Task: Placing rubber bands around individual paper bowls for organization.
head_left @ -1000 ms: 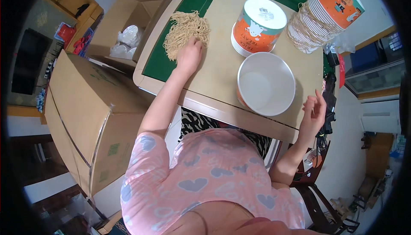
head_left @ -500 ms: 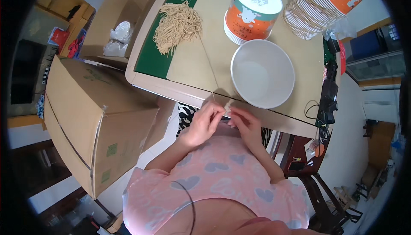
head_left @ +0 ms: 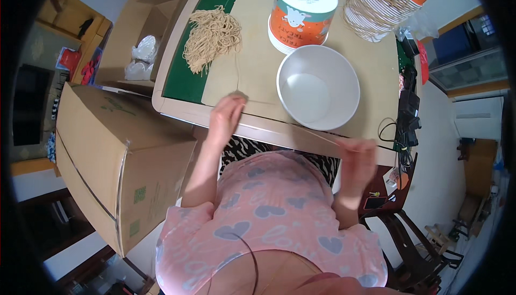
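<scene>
1. Our left hand (head_left: 228,113) and right hand (head_left: 359,159) were close together half a second ago; now they are well apart.
2. Our left hand pinches a thin string (head_left: 238,72) that runs to the tan heap (head_left: 212,38) on the left of the table (head_left: 185,112).
3. Our right hand is blurry. A bit of string reaches it, but we can't tell its grip.
4. We guess the stack of tubs (head_left: 382,9), with string around it, is done. Lots of heap is left.
</scene>
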`<action>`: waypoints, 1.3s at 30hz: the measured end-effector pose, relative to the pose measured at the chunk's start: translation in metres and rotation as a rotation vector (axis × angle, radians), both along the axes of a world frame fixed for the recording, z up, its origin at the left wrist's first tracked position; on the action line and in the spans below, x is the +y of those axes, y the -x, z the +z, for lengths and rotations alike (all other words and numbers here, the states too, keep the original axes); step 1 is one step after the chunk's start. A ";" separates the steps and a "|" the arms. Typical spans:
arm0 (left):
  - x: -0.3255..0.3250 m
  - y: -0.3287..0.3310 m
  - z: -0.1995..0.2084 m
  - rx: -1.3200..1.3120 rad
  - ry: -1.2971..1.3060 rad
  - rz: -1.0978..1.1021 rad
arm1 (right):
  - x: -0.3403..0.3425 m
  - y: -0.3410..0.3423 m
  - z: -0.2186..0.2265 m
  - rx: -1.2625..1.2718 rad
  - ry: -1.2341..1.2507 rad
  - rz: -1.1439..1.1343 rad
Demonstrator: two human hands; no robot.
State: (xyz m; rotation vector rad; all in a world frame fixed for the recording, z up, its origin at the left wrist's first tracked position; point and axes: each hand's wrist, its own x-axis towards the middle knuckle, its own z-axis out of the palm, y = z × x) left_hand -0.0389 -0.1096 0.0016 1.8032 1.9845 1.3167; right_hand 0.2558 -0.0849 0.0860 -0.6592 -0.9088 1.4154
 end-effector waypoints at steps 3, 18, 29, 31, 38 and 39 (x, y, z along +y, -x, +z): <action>0.007 0.021 0.005 0.031 -0.014 0.059 | 0.021 -0.056 0.020 0.386 -0.139 0.047; 0.079 -0.026 0.138 0.762 -0.120 -0.469 | 0.004 -0.039 0.024 -0.413 0.099 0.106; 0.049 -0.101 0.122 0.515 0.126 -0.657 | 0.018 0.017 -0.019 -0.436 0.020 0.187; 0.064 -0.117 0.120 0.452 0.176 -0.613 | 0.028 0.017 -0.033 -0.339 0.024 0.122; 0.046 -0.115 0.140 -0.165 0.101 -0.340 | 0.013 0.010 -0.021 -0.290 0.134 0.080; 0.038 -0.113 0.134 -0.237 0.147 -0.336 | 0.010 0.011 -0.018 -0.296 0.111 0.097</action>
